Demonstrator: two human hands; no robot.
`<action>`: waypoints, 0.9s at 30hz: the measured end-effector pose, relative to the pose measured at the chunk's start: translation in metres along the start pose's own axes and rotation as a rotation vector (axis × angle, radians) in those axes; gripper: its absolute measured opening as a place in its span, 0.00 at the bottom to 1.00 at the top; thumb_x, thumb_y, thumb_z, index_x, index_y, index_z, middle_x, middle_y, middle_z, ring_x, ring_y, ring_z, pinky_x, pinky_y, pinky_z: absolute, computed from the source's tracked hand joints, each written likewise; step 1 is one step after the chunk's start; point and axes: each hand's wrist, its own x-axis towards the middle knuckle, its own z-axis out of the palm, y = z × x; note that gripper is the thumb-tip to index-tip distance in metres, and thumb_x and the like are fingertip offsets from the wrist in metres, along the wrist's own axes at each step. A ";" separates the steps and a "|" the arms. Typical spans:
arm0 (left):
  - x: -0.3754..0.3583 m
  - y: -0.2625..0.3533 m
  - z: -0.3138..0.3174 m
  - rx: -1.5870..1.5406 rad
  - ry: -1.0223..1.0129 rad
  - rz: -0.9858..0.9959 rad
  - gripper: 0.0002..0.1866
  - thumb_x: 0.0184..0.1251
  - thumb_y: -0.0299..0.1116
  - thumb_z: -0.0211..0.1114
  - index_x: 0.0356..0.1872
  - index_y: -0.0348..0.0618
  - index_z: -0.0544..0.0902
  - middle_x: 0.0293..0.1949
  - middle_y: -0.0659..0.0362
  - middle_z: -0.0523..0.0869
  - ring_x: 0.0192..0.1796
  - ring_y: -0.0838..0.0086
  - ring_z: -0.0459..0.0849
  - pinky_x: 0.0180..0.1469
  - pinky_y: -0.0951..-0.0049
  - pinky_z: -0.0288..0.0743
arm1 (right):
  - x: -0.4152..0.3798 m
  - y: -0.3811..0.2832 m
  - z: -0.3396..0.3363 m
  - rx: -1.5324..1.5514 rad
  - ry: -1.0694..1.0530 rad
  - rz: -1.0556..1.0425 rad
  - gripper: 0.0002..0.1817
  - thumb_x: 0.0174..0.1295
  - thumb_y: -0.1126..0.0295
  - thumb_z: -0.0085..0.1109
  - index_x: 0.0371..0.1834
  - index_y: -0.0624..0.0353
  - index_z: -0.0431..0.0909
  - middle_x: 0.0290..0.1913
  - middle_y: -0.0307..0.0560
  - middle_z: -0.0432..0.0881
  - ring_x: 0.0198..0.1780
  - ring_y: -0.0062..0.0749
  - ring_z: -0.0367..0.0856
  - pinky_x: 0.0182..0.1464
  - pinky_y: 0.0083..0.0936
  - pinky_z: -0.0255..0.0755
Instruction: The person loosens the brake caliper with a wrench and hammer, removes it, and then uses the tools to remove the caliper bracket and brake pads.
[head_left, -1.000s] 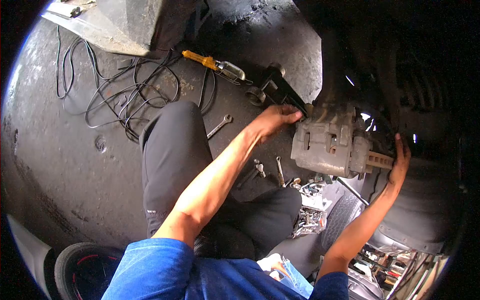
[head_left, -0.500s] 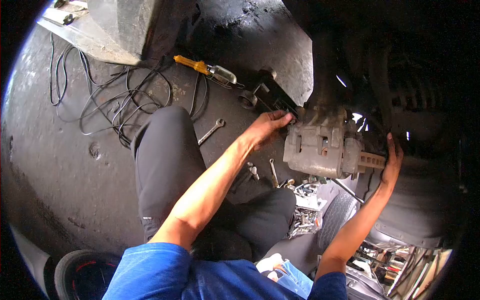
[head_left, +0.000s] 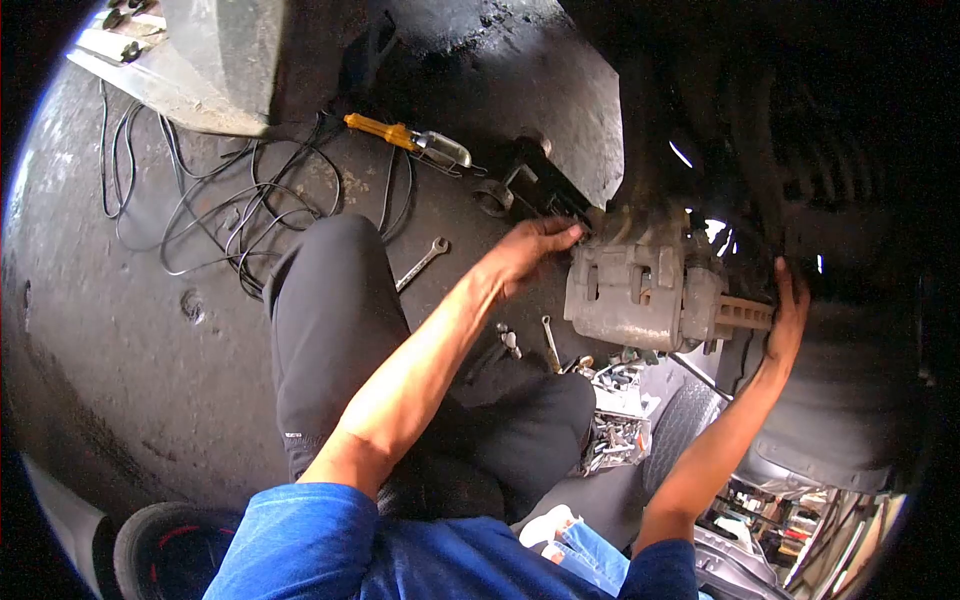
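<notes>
A grey metal brake caliper (head_left: 625, 300) sits around a brake disc (head_left: 745, 313), whose vented edge shows on its right. At the caliper's upper left corner my left hand (head_left: 530, 250) has thumb and fingers pinched together; whatever is between them is too small and dark to make out. My right hand (head_left: 790, 310) reaches up along the right edge of the disc, its fingers stretched out and partly in shadow against the dark parts behind. Just left of the caliper lies a dark jack-like metal part (head_left: 530, 185).
A yellow-handled work lamp (head_left: 410, 138) and its looped black cable (head_left: 250, 210) lie on the floor. One wrench (head_left: 423, 263) is beside my knee, another (head_left: 551, 343) below the caliper. Tools fill a tray (head_left: 617, 440) near a tire (head_left: 680, 430). A person's jeans (head_left: 590, 555) show at the bottom.
The view has shifted slightly. Both hands stay at nearly the same places by the caliper and disc.
</notes>
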 end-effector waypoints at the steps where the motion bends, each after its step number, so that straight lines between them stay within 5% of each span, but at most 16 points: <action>1: 0.007 -0.017 -0.001 -0.212 -0.035 0.016 0.20 0.70 0.45 0.63 0.55 0.44 0.79 0.46 0.61 0.85 0.41 0.79 0.80 0.43 0.79 0.73 | -0.003 -0.008 0.003 0.007 0.013 -0.006 0.47 0.52 0.41 0.68 0.65 0.68 0.69 0.67 0.56 0.69 0.70 0.43 0.64 0.72 0.37 0.52; 3: 0.009 -0.022 -0.005 -0.240 -0.027 0.030 0.21 0.70 0.47 0.64 0.54 0.44 0.80 0.44 0.62 0.85 0.36 0.81 0.78 0.37 0.80 0.72 | 0.004 0.003 0.003 0.051 -0.020 -0.015 0.46 0.53 0.41 0.68 0.66 0.68 0.69 0.66 0.55 0.70 0.70 0.42 0.64 0.72 0.36 0.52; 7: 0.003 0.017 -0.009 0.569 0.025 0.118 0.21 0.69 0.47 0.64 0.52 0.41 0.80 0.46 0.60 0.85 0.51 0.76 0.79 0.52 0.78 0.70 | 0.009 0.012 -0.002 -0.009 -0.035 -0.035 0.44 0.54 0.42 0.68 0.65 0.66 0.71 0.66 0.55 0.71 0.69 0.42 0.65 0.72 0.36 0.53; 10: 0.009 -0.008 -0.013 0.182 -0.002 0.060 0.23 0.67 0.47 0.66 0.52 0.39 0.80 0.47 0.60 0.85 0.54 0.76 0.77 0.54 0.75 0.71 | 0.008 0.008 -0.001 -0.014 0.004 -0.032 0.42 0.55 0.42 0.67 0.64 0.66 0.72 0.67 0.55 0.70 0.69 0.42 0.65 0.72 0.36 0.53; 12: 0.010 -0.031 -0.002 -0.459 -0.122 0.097 0.26 0.65 0.49 0.68 0.53 0.37 0.81 0.50 0.59 0.85 0.56 0.76 0.76 0.57 0.72 0.70 | 0.005 0.003 0.000 0.015 -0.017 -0.044 0.43 0.54 0.42 0.68 0.64 0.66 0.73 0.67 0.55 0.70 0.69 0.42 0.65 0.72 0.37 0.52; 13: 0.005 -0.032 0.002 -0.469 -0.031 0.085 0.27 0.64 0.50 0.68 0.53 0.36 0.81 0.52 0.58 0.84 0.55 0.76 0.77 0.59 0.72 0.70 | 0.005 0.003 0.000 0.027 -0.028 -0.048 0.43 0.54 0.42 0.68 0.64 0.66 0.73 0.67 0.56 0.69 0.69 0.42 0.65 0.72 0.37 0.52; 17: 0.001 0.011 -0.006 0.436 0.045 0.130 0.27 0.65 0.47 0.68 0.53 0.32 0.81 0.51 0.55 0.85 0.52 0.76 0.79 0.59 0.75 0.69 | 0.008 0.011 -0.001 0.024 -0.026 -0.030 0.44 0.53 0.42 0.69 0.64 0.66 0.73 0.66 0.56 0.70 0.69 0.41 0.65 0.72 0.36 0.52; 20: 0.006 -0.003 -0.007 0.127 0.065 -0.073 0.23 0.67 0.44 0.67 0.53 0.34 0.81 0.51 0.57 0.85 0.52 0.75 0.80 0.59 0.74 0.70 | 0.007 0.008 -0.003 0.045 -0.025 -0.013 0.45 0.52 0.41 0.68 0.64 0.67 0.72 0.66 0.56 0.70 0.69 0.41 0.65 0.72 0.35 0.52; 21: 0.006 -0.021 0.001 -0.370 -0.025 0.067 0.18 0.68 0.39 0.66 0.53 0.37 0.81 0.51 0.58 0.85 0.50 0.76 0.81 0.57 0.75 0.72 | 0.002 0.002 0.001 0.051 -0.008 -0.007 0.45 0.53 0.41 0.68 0.65 0.67 0.71 0.67 0.56 0.69 0.69 0.41 0.65 0.72 0.35 0.52; 22: 0.019 -0.044 -0.011 -0.515 -0.134 0.050 0.22 0.67 0.41 0.66 0.58 0.41 0.78 0.53 0.59 0.84 0.54 0.74 0.80 0.56 0.76 0.72 | 0.000 -0.001 0.004 0.057 0.009 0.000 0.46 0.53 0.41 0.68 0.65 0.67 0.71 0.67 0.56 0.69 0.69 0.41 0.65 0.72 0.35 0.52; 24: 0.018 -0.039 -0.015 -0.367 -0.098 0.053 0.23 0.68 0.43 0.66 0.57 0.39 0.79 0.52 0.58 0.85 0.53 0.74 0.80 0.56 0.75 0.72 | 0.005 0.006 0.000 0.057 -0.039 -0.022 0.46 0.52 0.41 0.68 0.65 0.67 0.70 0.67 0.56 0.69 0.69 0.41 0.65 0.72 0.35 0.52; 27: 0.005 0.010 -0.011 0.530 0.098 0.097 0.25 0.68 0.48 0.65 0.54 0.36 0.82 0.49 0.57 0.86 0.51 0.75 0.80 0.56 0.74 0.72 | 0.010 0.013 -0.002 0.023 -0.038 -0.045 0.46 0.53 0.41 0.68 0.65 0.67 0.70 0.67 0.56 0.69 0.69 0.41 0.65 0.72 0.35 0.52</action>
